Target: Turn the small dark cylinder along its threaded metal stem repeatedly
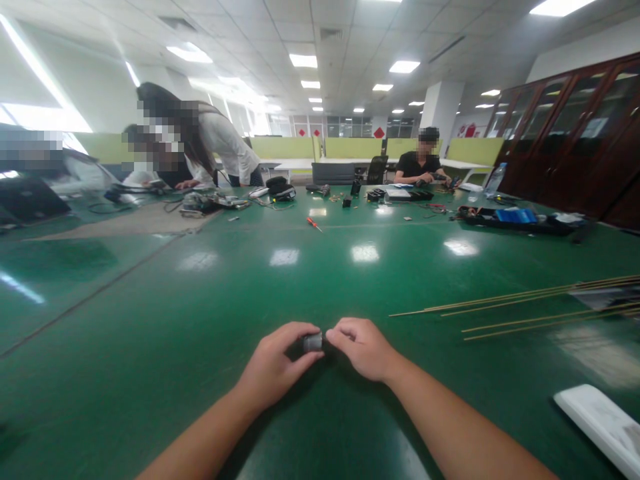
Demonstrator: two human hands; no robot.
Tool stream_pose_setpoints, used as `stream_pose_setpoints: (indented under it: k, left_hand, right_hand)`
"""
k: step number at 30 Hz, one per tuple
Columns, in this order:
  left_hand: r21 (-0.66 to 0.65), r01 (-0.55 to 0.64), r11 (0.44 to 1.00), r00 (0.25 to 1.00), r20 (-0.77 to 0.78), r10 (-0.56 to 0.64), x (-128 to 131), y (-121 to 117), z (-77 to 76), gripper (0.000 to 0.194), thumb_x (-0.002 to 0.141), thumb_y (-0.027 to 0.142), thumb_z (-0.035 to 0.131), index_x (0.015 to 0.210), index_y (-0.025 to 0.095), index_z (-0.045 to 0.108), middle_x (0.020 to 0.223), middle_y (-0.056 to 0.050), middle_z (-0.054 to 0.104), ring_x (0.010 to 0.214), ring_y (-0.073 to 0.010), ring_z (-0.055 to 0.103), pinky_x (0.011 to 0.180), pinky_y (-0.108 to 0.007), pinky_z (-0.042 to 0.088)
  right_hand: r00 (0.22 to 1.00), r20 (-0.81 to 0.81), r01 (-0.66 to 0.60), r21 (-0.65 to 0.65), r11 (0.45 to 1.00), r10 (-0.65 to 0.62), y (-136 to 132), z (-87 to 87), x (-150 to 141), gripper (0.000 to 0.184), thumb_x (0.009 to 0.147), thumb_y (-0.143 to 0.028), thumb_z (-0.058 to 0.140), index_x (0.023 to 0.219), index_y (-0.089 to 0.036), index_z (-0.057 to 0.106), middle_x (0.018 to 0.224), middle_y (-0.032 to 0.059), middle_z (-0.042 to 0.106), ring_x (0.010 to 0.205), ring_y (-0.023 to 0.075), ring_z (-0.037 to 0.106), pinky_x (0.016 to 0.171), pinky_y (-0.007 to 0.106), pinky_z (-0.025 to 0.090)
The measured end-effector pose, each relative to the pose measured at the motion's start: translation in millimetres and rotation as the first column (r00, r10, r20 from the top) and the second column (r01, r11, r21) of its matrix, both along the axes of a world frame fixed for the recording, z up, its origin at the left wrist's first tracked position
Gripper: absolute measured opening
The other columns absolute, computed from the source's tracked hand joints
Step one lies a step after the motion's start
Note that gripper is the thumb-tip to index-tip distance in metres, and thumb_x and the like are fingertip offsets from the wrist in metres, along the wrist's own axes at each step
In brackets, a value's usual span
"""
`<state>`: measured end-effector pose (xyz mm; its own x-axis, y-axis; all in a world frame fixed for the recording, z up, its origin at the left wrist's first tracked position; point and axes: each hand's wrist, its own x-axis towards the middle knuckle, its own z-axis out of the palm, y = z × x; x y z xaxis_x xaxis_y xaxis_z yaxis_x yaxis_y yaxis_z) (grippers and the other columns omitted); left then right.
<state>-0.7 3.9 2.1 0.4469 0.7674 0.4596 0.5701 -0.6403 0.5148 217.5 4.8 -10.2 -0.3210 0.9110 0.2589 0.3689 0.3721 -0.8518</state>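
Between the thumb and fingers of my left hand (277, 363) is a small grey cylinder (313, 343), metallic in look, lying roughly level. My left fingers close around it from above and below. Just off its right end, my right hand (363, 347) has its thumb and index finger pinched together. Whatever those right fingertips hold, if anything, is too small to make out. Both hands are low over the near middle of the green table (240, 280).
Long thin brass-coloured rods (500, 301) lie at the right, with a white case-like object (600, 427) nearer me. A red screwdriver (314, 224) lies farther off. Electronic parts (205, 202) and a black tray (520, 221) line the far side, where several people sit or lean.
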Motion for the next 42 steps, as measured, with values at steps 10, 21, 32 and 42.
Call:
stream_pose_setpoints:
  k: [10, 21, 32, 42]
  left_hand:
    - [-0.003, -0.019, 1.0, 1.0, 0.004, 0.019, 1.8, 0.0, -1.6, 0.024, 0.085, 0.035, 0.07, 0.107, 0.024, 0.069, 0.1, -0.004, 0.075, 0.092, -0.0197, 0.071, 0.086, -0.03, 0.058]
    - [-0.001, -0.045, 0.999, 0.999, 0.002, 0.045, 1.4, -0.2, -3.0, 0.027, 0.084, 0.036, 0.071, 0.108, 0.025, 0.069, 0.102, -0.003, 0.075, 0.093, -0.0201, 0.072, 0.089, -0.032, 0.057]
    - [-0.023, -0.068, 0.997, 0.998, -0.004, 0.068, -0.3, 2.4, -6.1, 0.027, 0.083, 0.036, 0.072, 0.107, 0.024, 0.07, 0.103, -0.003, 0.075, 0.094, -0.0201, 0.072, 0.09, -0.031, 0.057]
    - [-0.009, -0.071, 0.997, 0.997, 0.004, 0.071, -1.5, 2.0, -7.6, 0.027, 0.083, 0.036, 0.073, 0.108, 0.026, 0.069, 0.104, 0.0, 0.075, 0.095, -0.0187, 0.071, 0.089, -0.029, 0.056]
  right_hand:
    - [0.998, -0.055, -0.007, -0.028, 1.0, 0.006, 0.0, -1.2, -0.3, 0.009, 0.084, -0.026, 0.07, 0.084, -0.019, 0.076, 0.083, 0.0032, 0.07, 0.078, 0.0172, 0.063, 0.07, 0.027, 0.045]
    - [0.997, -0.074, 0.016, 0.01, 1.0, -0.015, -1.9, 3.5, 1.1, 0.006, 0.08, -0.023, 0.073, 0.084, -0.019, 0.075, 0.082, 0.0028, 0.069, 0.078, 0.0178, 0.064, 0.071, 0.028, 0.046]
    - [0.997, -0.075, 0.036, 0.039, 0.999, -0.033, -2.0, 0.5, -0.2, 0.007, 0.079, -0.02, 0.072, 0.085, -0.018, 0.075, 0.082, 0.0019, 0.069, 0.077, 0.0162, 0.063, 0.07, 0.026, 0.046]
    - [0.995, -0.094, 0.045, 0.044, 0.998, -0.041, -2.3, -0.7, 0.3, 0.007, 0.079, -0.019, 0.072, 0.085, -0.018, 0.075, 0.081, 0.0015, 0.069, 0.075, 0.0155, 0.063, 0.068, 0.025, 0.046]
